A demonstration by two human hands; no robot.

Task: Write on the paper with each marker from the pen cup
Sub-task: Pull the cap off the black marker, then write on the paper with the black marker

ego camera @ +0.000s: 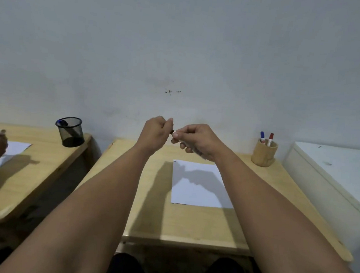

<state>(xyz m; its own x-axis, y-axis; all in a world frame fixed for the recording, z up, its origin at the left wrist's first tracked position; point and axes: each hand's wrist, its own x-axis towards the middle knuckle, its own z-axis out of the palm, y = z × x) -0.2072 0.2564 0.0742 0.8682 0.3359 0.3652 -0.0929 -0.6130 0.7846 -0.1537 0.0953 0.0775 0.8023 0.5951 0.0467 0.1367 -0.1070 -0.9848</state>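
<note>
marker [174,133] held above the desk [190,222] by both hands.
left hand [156,132] is closed on its dark cap end, right hand [198,140] on its barrel; paper [198,191] lies clear of the desk edges, pen cup [263,153] near the far right corner.

Two bare forearms, with no sleeves, watch or jewellery showing from elbow to wrist. The left hand [155,132] and right hand [198,140] are ungloved, without rings. Below the hands, at the bottom edge, two knees in dark clothing show.
</note>
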